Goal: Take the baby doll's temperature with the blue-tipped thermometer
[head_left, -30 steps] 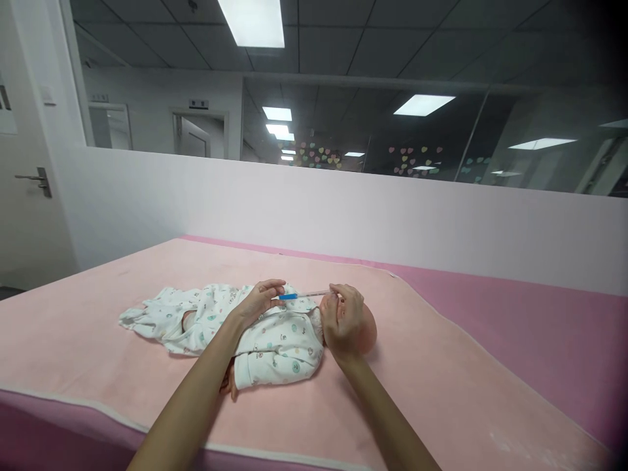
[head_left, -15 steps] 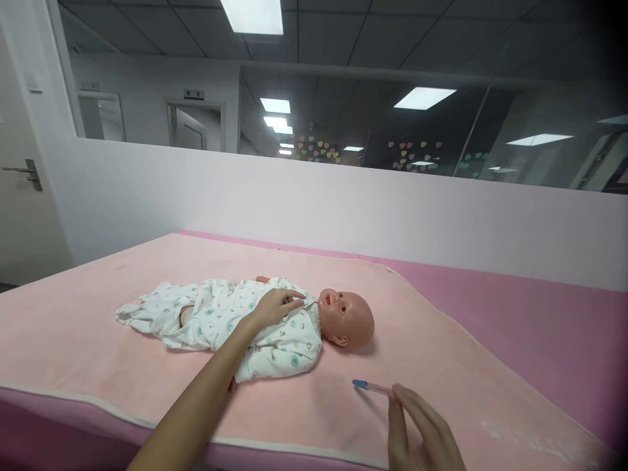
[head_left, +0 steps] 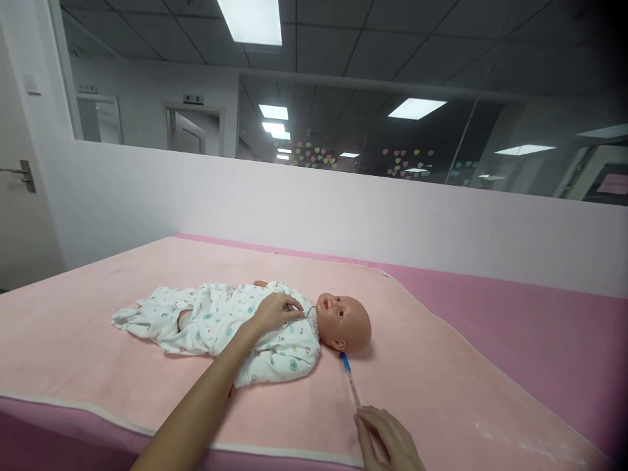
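A baby doll (head_left: 346, 324) lies on its back, its bald head to the right, dressed in a white printed outfit (head_left: 216, 314). My left hand (head_left: 275, 311) rests on its chest, fingertips drawn together at the cloth just below the collar. In my right hand (head_left: 385, 438), near the front edge, thumb and fingers pinch the lower end of a slim clear stick with a blue cap (head_left: 351, 381), marked along its length much like a thermometer. Its blue end points away from me, close below the doll's ear; whether it touches the head I cannot tell.
A peach mat (head_left: 432, 379) with a pale border covers most of the pink padded table (head_left: 515, 307). Behind runs a low white wall (head_left: 318, 209) with a large window above it. A door with a handle (head_left: 24, 175) stands at the far left.
My right hand has moved left, turning the clear stick from sideways to pointing away from me, its blue end now near the doll's head. My left hand stays on the doll's chest.
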The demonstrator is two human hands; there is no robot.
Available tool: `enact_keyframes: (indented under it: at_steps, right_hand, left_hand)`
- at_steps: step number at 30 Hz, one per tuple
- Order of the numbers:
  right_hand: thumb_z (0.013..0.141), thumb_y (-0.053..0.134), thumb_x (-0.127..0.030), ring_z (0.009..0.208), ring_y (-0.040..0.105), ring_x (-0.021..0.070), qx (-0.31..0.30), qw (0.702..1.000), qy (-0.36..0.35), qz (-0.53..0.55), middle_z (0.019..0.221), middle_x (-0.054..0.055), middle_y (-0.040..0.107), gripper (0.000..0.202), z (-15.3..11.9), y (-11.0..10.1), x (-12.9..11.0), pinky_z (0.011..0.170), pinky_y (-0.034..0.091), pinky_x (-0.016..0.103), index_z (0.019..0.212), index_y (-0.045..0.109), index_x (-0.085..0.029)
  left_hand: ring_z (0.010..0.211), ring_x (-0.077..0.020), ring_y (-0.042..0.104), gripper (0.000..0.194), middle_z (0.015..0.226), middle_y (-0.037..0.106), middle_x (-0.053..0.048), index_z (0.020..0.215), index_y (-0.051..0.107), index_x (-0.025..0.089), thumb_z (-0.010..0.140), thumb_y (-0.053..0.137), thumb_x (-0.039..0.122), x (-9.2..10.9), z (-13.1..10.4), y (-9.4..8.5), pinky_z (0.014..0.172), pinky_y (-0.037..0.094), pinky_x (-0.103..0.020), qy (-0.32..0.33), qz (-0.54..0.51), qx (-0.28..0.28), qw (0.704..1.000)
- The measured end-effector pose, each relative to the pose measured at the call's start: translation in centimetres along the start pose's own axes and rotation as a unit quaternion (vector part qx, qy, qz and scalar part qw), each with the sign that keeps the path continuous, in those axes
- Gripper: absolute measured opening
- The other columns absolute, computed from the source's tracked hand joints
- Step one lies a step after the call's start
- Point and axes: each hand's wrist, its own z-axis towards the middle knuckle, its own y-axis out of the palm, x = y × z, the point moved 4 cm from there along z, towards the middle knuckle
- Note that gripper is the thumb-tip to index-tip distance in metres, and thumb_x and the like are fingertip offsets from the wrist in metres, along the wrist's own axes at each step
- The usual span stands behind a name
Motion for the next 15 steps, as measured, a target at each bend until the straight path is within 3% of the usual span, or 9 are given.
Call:
enact_keyframes:
  at_steps: [5,9,12,15]
  right_hand:
    - [0.083,0.044,-0.033,0.058,0.058,0.0160,-0.068,0.997,-0.010,-0.025,0.062,0.002,0.062,0.027,0.7,0.5,-0.3,0.060,0.045,0.030,0.063,0.058,-0.021]
    - [0.082,0.045,-0.030,0.063,0.056,0.0166,-0.085,0.996,0.014,-0.011,0.064,0.003,0.060,0.023,3.7,1.4,-1.3,0.061,0.041,0.029,0.065,0.057,-0.020]
    - [0.083,0.043,-0.027,0.063,0.054,0.0158,-0.073,0.997,0.008,0.028,0.064,0.003,0.058,0.023,7.5,3.7,-2.2,0.061,0.040,0.028,0.066,0.055,-0.019]
    - [0.083,0.041,-0.022,0.057,0.049,0.0133,-0.057,0.997,-0.040,0.044,0.060,0.001,0.055,0.023,10.9,7.3,-3.5,0.056,0.036,0.026,0.062,0.051,-0.019]
  left_hand:
    - [0.062,-0.0148,0.055,0.027,0.069,0.066,-0.002,0.077,0.070,0.019,0.071,0.055,0.042,-0.1,0.1,0.0,0.056,0.035,-0.022,-0.005,-0.020,-0.005,1.000]
    - [0.065,-0.0149,0.054,0.029,0.072,0.064,-0.002,0.088,0.068,0.022,0.075,0.052,0.041,0.3,0.0,0.0,0.056,0.034,-0.022,0.010,0.013,-0.011,1.000]
    - [0.066,-0.0145,0.053,0.030,0.076,0.060,-0.002,0.099,0.065,0.028,0.078,0.048,0.041,0.7,-0.2,0.1,0.056,0.032,-0.022,0.041,0.064,-0.015,0.997]
    - [0.069,-0.0143,0.053,0.025,0.084,0.059,-0.002,0.092,0.067,0.028,0.079,0.047,0.035,0.9,-0.3,0.4,0.059,0.033,-0.022,0.062,0.089,-0.019,0.994]
